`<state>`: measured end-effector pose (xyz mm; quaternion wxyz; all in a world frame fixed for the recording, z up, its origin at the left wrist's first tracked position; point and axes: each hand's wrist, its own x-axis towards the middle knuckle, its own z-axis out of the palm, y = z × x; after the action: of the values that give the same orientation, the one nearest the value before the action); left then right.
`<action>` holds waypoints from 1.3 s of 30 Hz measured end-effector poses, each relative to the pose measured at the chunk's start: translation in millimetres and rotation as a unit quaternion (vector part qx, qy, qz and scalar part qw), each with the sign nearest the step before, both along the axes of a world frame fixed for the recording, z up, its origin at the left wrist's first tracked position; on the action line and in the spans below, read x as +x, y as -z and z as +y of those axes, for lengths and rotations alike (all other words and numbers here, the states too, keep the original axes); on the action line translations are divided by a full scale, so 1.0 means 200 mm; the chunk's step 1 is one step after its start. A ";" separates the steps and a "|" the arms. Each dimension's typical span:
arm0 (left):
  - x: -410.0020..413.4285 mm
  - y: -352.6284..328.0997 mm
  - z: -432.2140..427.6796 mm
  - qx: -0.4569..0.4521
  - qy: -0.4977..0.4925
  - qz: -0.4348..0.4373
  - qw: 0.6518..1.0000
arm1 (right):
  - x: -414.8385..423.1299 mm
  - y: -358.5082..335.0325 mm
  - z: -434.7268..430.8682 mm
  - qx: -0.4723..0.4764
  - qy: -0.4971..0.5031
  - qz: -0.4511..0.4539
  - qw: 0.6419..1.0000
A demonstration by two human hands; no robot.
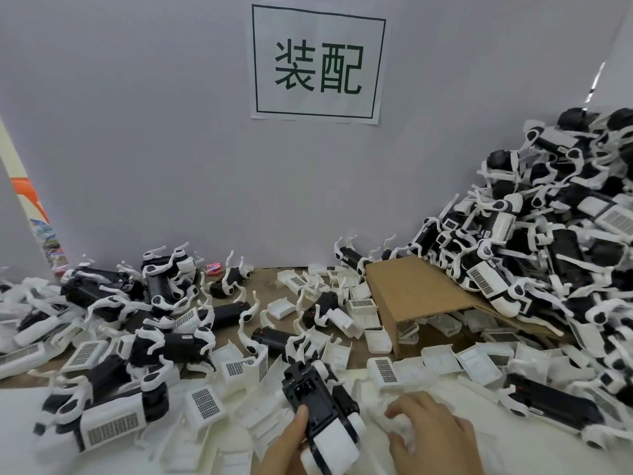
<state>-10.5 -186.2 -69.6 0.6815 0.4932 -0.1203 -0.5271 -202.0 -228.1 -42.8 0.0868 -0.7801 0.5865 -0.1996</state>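
My left hand (286, 443) grips a black and white toy robot dog body (322, 406) at the bottom centre, thumb on its black underside. My right hand (431, 430) lies just to the right of it, fingers curled over a small white plastic part (399, 421) among the loose shells. Which way that white part faces is blurred.
Loose white vented shells (236, 366) and assembled toy dogs (164, 344) litter the table. A tall heap of toy dogs (548, 241) rises at the right. An open cardboard box (411, 296) lies on its side. A grey wall with a paper sign (318, 65) stands behind.
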 end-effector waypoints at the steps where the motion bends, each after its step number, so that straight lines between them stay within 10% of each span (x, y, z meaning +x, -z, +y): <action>1: -0.01 0.01 -0.02 -0.035 0.043 0.020 0.998 | 0.00 0.01 0.00 -0.005 -0.010 -0.027 1.000; 15: -0.04 0.00 0.03 -0.126 0.220 -0.022 0.967 | 0.07 0.02 -0.01 -0.191 0.017 -0.374 0.907; 28: -0.03 -0.02 0.08 -0.150 0.260 -0.011 0.954 | 0.08 0.00 0.02 -0.343 -0.052 -0.353 0.869; 39: -0.06 -0.05 0.11 -0.196 0.261 -0.073 0.942 | 0.09 -0.02 0.09 -0.274 -0.138 -0.371 0.876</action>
<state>-22.6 -164.6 -60.0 0.5928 0.3380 -0.3953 -0.6148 -184.9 -209.7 -39.3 0.1081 -0.7144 0.3192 -0.6132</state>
